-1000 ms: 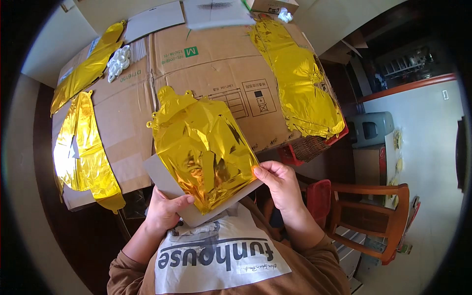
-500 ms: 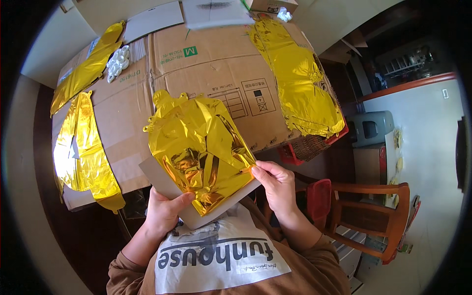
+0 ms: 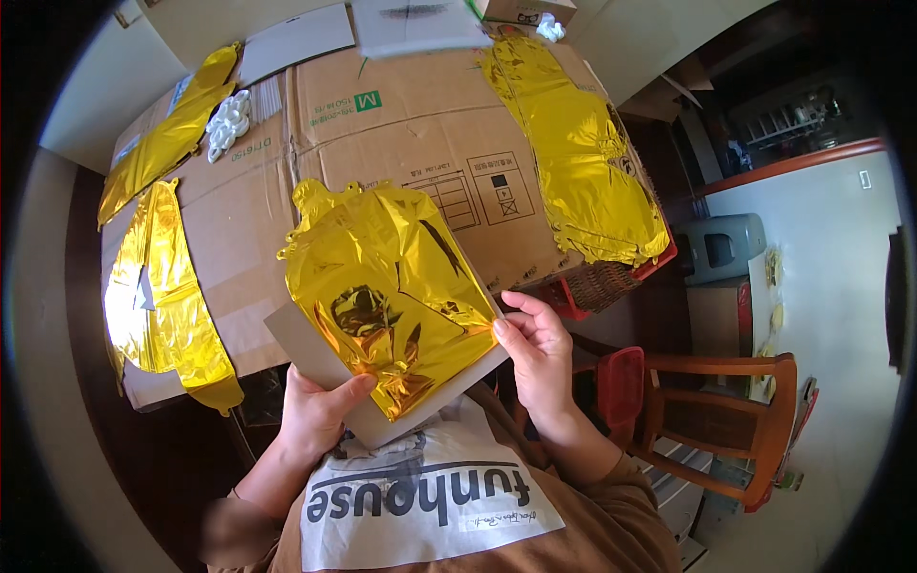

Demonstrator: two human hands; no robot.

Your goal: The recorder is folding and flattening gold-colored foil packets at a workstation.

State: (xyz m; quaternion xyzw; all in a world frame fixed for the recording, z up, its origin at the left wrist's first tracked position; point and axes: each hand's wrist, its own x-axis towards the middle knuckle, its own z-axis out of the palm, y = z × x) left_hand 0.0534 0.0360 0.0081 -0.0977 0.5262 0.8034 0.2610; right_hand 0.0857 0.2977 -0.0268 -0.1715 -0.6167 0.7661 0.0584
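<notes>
A deflated gold foil balloon (image 3: 387,267) lies on a flat grey card (image 3: 304,341), which I hold in front of my chest. The far end of the balloon, with small tabs along its edge, reaches over the cardboard. My left hand (image 3: 320,406) grips the card's left edge, its thumb pressing the foil and its other fingers hidden beneath. At the right edge my right hand (image 3: 538,353) pinches the balloon's side between thumb and a finger, while its index finger is raised. Some of its fingers are hidden.
Flattened cardboard (image 3: 382,124) covers the table. More gold foil balloons lie at the left (image 3: 177,277), the far left (image 3: 181,134) and the right (image 3: 583,153). White coiled cord (image 3: 229,124) sits far left. A wicker basket (image 3: 607,286) and a wooden chair (image 3: 716,420) stand right.
My right index finger has lifted away from the foil and stretched out. The card and balloon have shifted very slightly left, and the creases in the foil look different.
</notes>
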